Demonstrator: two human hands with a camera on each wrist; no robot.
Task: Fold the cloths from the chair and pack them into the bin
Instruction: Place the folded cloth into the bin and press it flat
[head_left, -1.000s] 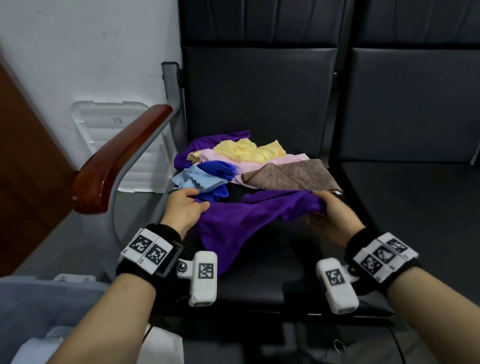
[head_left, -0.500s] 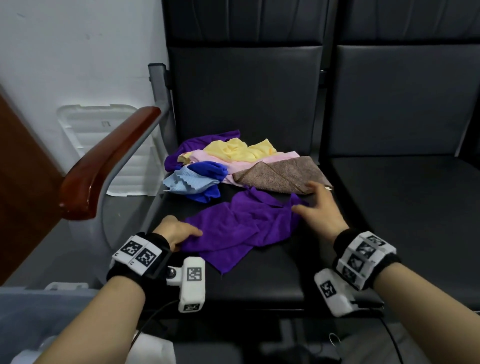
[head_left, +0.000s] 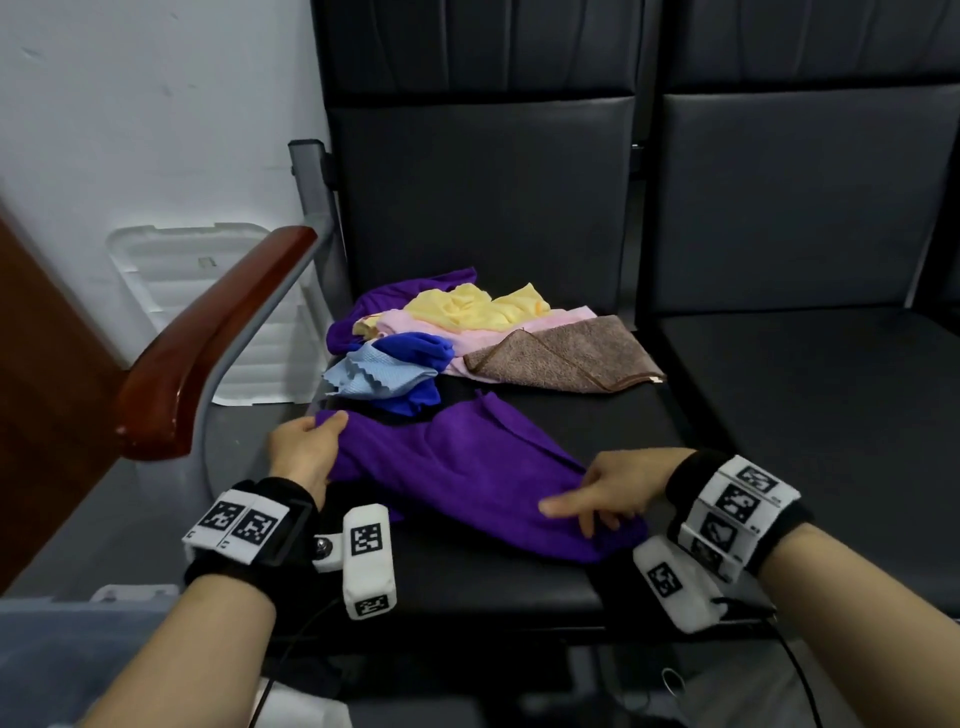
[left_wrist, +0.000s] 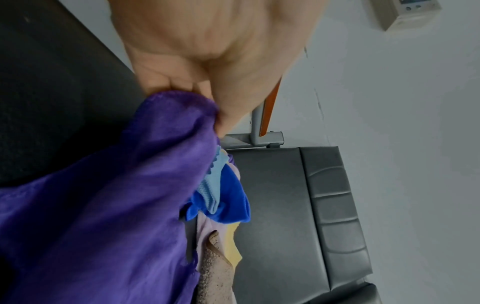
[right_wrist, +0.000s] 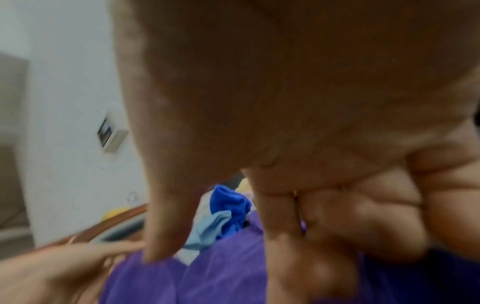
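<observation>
A purple cloth (head_left: 457, 467) lies spread across the front of the black chair seat (head_left: 519, 582). My left hand (head_left: 330, 426) pinches its left corner, and the left wrist view shows the purple cloth (left_wrist: 103, 205) bunched between thumb and fingers. My right hand (head_left: 576, 514) holds the cloth's right end near the front edge. Its index finger lies straight along the fabric and the other fingers curl down into it. At the back of the seat sits a pile: yellow cloth (head_left: 467, 306), pink cloth (head_left: 467, 335), brown cloth (head_left: 566, 358), blue cloth (head_left: 415, 348), light blue cloth (head_left: 374, 376).
A wooden armrest (head_left: 208, 343) rises to the left of the seat. A grey bin (head_left: 52, 649) shows at the bottom left. A white lid (head_left: 171, 291) leans on the wall. A second black seat (head_left: 805, 395) adjoins on the right.
The purple cloth has been pulled toward the seat's front and stretched out. My right hand moved from beside the brown cloth to the front right. My left hand shifted slightly outward with its corner.
</observation>
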